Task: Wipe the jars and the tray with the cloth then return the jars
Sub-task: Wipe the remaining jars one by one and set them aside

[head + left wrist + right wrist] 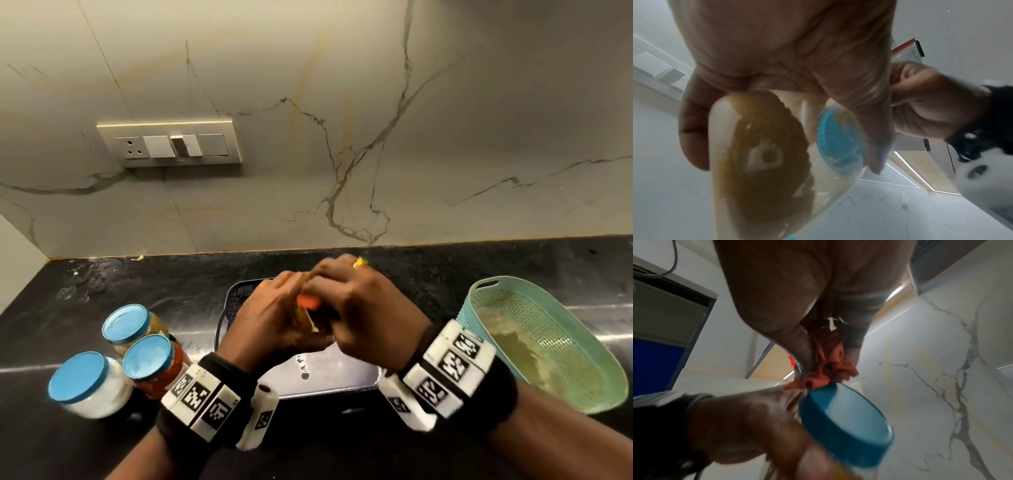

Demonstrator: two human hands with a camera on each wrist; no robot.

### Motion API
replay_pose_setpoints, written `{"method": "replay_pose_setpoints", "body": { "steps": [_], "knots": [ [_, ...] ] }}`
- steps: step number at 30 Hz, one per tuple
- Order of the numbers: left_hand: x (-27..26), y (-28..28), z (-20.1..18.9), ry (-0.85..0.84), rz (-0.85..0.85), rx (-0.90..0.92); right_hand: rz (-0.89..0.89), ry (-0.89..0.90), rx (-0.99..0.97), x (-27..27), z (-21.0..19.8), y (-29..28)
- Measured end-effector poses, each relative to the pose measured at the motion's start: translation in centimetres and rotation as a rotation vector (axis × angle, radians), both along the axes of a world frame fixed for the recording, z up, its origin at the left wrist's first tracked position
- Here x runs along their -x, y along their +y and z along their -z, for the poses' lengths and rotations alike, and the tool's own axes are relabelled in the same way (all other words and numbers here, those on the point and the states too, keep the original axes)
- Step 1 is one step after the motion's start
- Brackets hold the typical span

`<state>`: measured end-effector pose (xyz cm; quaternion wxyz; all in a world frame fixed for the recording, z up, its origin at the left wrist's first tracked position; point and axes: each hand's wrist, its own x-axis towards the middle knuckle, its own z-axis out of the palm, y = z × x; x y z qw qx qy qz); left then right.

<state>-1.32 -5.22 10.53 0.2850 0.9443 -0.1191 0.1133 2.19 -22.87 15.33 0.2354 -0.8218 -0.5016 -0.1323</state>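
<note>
Both forearms bare. Black wristband (219,368) behind left hand's fingers carried white camera block (198,399) with black square markers. Right wrist wore matching black band (493,407) and white marker block (448,368). Gold ring with green stone (360,262) on right fingers.

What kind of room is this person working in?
Most likely a home kitchen: a dark stone counter against a marble-look wall, a switch-and-socket plate, and blue-lidded jars of what look like spices or pickles.
</note>
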Motion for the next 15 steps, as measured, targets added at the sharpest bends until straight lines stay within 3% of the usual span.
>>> {"method": "replay_pose_setpoints", "body": {
  "steps": [4,7,11,15],
  "knots": [
    [-0.3,-0.6,0.9,0.036,-0.053,-0.130,0.128,0.269,0.158,-3.3,-2.0,0.7],
    [0.1,-1.4,0.9,0.057,-0.041,-0.103,0.188,0.516,0.254,-6.2,-1.8,-0.7],
    [0.2,-1.6,0.3,0.000,-0.092,0.063,0.234,0.786,0.171,-7.0,1.1,-3.6],
    [-0.5,-0.6,0.0,-0.005,-0.164,0.141,0.092,1.014,0.075,-3.9,3.0,-5.2]
  ]
}}
